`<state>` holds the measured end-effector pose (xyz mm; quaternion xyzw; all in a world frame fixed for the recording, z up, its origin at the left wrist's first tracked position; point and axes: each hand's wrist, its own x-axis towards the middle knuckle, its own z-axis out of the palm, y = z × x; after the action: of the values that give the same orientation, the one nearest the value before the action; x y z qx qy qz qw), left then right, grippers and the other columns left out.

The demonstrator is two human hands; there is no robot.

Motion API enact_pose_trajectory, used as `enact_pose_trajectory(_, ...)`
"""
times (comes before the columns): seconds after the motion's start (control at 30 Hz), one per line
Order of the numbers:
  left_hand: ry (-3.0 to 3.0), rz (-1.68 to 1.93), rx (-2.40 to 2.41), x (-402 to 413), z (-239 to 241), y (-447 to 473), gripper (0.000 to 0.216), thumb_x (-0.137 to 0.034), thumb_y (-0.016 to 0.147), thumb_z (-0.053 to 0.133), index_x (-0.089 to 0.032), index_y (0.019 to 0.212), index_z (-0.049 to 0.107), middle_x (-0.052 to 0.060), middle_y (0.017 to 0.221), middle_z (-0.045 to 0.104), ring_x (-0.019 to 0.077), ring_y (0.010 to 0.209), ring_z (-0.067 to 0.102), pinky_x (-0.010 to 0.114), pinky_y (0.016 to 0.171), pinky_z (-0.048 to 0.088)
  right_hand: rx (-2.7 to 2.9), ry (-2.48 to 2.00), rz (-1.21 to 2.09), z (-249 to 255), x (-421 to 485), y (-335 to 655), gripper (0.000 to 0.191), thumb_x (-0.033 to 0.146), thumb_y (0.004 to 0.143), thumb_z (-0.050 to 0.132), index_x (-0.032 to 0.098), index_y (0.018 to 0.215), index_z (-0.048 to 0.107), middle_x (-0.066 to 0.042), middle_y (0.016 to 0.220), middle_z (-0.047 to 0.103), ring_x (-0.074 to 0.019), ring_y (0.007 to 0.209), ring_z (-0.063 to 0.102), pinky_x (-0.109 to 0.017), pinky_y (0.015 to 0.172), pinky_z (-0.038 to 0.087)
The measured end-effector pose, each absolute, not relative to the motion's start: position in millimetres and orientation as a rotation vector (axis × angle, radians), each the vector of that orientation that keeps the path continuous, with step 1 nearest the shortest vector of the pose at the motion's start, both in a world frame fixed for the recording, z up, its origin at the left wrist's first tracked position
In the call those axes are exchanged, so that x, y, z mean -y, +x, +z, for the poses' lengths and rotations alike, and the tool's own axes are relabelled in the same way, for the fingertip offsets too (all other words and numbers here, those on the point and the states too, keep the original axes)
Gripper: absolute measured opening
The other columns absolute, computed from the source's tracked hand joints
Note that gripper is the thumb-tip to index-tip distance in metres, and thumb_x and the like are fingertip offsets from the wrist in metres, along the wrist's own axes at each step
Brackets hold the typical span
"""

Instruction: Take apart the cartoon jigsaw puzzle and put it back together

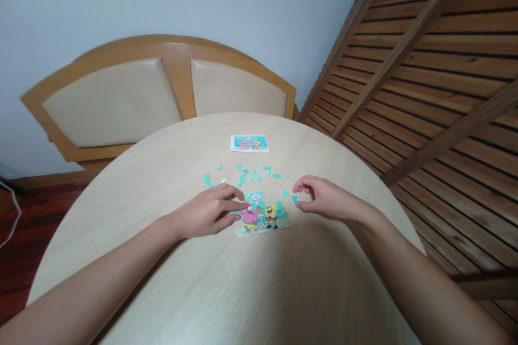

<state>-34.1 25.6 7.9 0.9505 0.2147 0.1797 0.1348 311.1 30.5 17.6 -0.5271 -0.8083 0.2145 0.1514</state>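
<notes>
A partly joined jigsaw puzzle (261,218) lies on the round table, showing a pink starfish, a tall pale figure and a yellow square cartoon character. My left hand (214,209) rests palm down at its left side, fingers spread, with the fingertips over the puzzle's left edge. On the right, my right hand (324,198) hovers with thumb and fingers curved apart. A teal puzzle piece (294,200) is by its thumb tip, and another loose piece (285,193) lies just left of the fingers. Whether the thumb touches the nearer piece is hard to see.
Several loose teal pieces (244,177) are scattered beyond the puzzle. Farther back lies a reference picture card (251,143) on the wooden table (194,291). Behind the table stands a padded wooden headboard or bench back (176,81); a slatted wooden panel (424,75) rises at right.
</notes>
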Motion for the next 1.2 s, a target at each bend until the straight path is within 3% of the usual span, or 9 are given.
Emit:
enact_pose_trajectory(0.3, 2.766, 0.542, -0.646, -27.3, 1.6, -31.1, 0.029, -0.031, 0.103, 0.052, -0.02, 0.128, 0.064, 0.011, 0.12, 0.064, 0.0252, 0.112, 0.061, 0.044, 0.1, 0.052, 2.36, -1.483, 0.627, 21.7, -28.1, 308.3, 0.025, 0.023, 0.07, 0.068, 0.018, 0.095, 0.068, -0.006, 0.096, 0.065, -0.0205, 0.08, 0.059, -0.032, 0.074, 0.047)
enact_pose_trajectory(0.47, 2.772, 0.533, -0.66, -27.2, 1.4, -30.7, 0.029, -0.034, 0.105, 0.051, -0.021, 0.128, 0.063, 0.011, 0.122, 0.065, 0.0248, 0.112, 0.061, 0.043, 0.1, 0.051, 2.236, -1.418, 0.944, 26.1, -24.1, 302.0, 0.016, 0.026, 0.075, 0.066, 0.019, 0.089, 0.063, -0.001, 0.078, 0.063, -0.0166, 0.07, 0.056, -0.027, 0.064, 0.044)
enact_pose_trajectory(0.57, 2.774, 0.531, -0.662, -27.3, 1.5, -30.0, 0.029, -0.035, 0.105, 0.051, -0.021, 0.127, 0.063, 0.011, 0.122, 0.065, 0.025, 0.112, 0.061, 0.043, 0.099, 0.051, 2.156, -1.348, 1.068, 27.3, -23.4, 299.4, 0.02, 0.031, 0.082, 0.064, 0.016, 0.095, 0.065, -0.001, 0.076, 0.063, -0.0148, 0.067, 0.055, -0.026, 0.061, 0.042)
enact_pose_trajectory(0.77, 2.768, 0.553, -0.644, -29.0, 0.2, -30.8, 0.027, -0.025, 0.106, 0.045, -0.02, 0.123, 0.066, 0.01, 0.122, 0.067, 0.0232, 0.114, 0.062, 0.042, 0.102, 0.05, 2.199, -1.308, 1.049, 29.9, -21.7, 292.3, 0.031, 0.039, 0.089, 0.061, 0.014, 0.1, 0.075, -0.006, 0.083, 0.071, -0.0174, 0.075, 0.062, -0.029, 0.068, 0.046)
enact_pose_trajectory(1.0, 2.764, 0.569, -0.638, -30.0, -1.4, -32.4, 0.03, -0.021, 0.106, 0.044, -0.021, 0.125, 0.067, 0.009, 0.124, 0.068, 0.0225, 0.114, 0.063, 0.042, 0.102, 0.051, 2.211, -1.286, 1.001, 25.9, -19.5, 284.3, 0.029, 0.037, 0.091, 0.06, 0.016, 0.104, 0.077, -0.008, 0.098, 0.078, -0.0199, 0.086, 0.068, -0.031, 0.078, 0.05)
enact_pose_trajectory(1.2, 2.756, 0.579, -0.635, -29.4, -2.0, -32.6, 0.028, -0.023, 0.106, 0.045, -0.021, 0.125, 0.066, 0.01, 0.124, 0.067, 0.0225, 0.114, 0.062, 0.042, 0.101, 0.051, 2.258, -1.33, 0.987, 29.6, -18.9, 285.9, 0.027, 0.033, 0.088, 0.061, 0.015, 0.098, 0.079, -0.007, 0.083, 0.076, -0.0178, 0.073, 0.064, -0.028, 0.067, 0.047)
